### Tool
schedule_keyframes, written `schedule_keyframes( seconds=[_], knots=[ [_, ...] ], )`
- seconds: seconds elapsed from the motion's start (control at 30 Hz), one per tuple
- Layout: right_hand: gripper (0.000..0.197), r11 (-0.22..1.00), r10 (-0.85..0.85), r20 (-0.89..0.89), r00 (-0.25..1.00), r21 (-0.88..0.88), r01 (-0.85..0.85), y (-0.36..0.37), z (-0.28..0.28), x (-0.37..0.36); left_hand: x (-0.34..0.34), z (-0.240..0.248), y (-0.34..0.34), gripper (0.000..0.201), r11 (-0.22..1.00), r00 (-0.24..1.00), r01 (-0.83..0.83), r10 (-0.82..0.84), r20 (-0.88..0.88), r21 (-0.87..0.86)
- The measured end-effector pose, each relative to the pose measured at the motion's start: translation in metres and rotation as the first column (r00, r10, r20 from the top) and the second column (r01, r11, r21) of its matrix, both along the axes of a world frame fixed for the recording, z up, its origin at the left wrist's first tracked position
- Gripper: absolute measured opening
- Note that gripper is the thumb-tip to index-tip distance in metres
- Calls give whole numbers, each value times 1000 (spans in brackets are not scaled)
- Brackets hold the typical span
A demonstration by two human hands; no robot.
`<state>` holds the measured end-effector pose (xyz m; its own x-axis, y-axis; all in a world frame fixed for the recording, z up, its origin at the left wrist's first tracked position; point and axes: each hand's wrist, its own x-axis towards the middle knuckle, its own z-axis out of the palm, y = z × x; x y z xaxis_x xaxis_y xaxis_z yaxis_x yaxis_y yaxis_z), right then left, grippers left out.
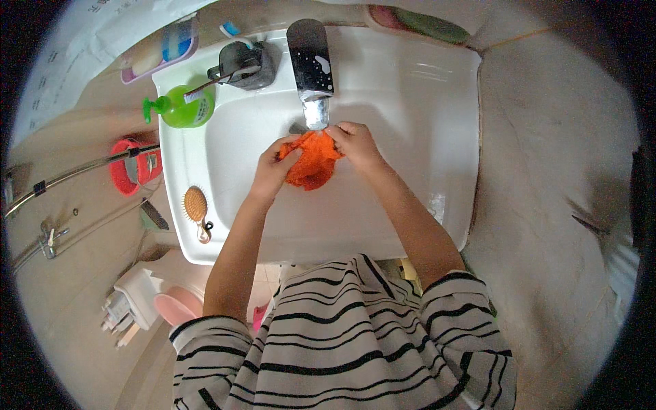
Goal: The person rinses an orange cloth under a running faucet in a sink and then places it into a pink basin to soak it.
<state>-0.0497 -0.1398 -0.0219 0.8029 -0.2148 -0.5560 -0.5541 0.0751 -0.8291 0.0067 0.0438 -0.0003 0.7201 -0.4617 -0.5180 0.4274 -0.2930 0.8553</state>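
Both my hands grip an orange cloth (313, 164) over the basin of a white sink (424, 89). My left hand (275, 166) pinches its left edge, thumb on top. My right hand (355, 142) is closed on its upper right corner. The cloth hangs bunched between them, just below the spout of a black and silver faucet (312, 68). Whether water runs onto it I cannot make out. White foam sits on the faucet's dark top.
On the sink's left ledge stand a green pump bottle (188, 108), a dark cup (247, 67) with a toothbrush (205, 87), and a hairbrush (196, 208). A soap dish (160, 55) is behind them. A red basket-like thing (124, 171) hangs left. A pink basin (178, 305) sits lower left.
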Motion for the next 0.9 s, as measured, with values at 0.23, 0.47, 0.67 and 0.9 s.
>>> schedule_keyframes(
  seconds=[0.23, 0.47, 0.67, 0.9],
  knots=[
    [16, 912, -173, -28, 985, 373, 171, 7, 20, -7, -17, 49, 26, 30, 974, 979, -204, 205, 4, -98],
    [25, 852, -194, 39, 980, 502, 148, 5, 19, -7, -29, 70, 51, 30, 922, 940, -342, 336, -64, -183],
    [26, 989, 86, 14, 996, 117, -87, 13, 8, 1, -34, 98, 56, 33, 827, 890, -452, 440, -117, -335],
    [35, 680, 564, -42, 825, -542, -493, 30, 47, 21, -25, 108, 39, 33, 886, 932, -361, 348, -100, -291]
  ],
)
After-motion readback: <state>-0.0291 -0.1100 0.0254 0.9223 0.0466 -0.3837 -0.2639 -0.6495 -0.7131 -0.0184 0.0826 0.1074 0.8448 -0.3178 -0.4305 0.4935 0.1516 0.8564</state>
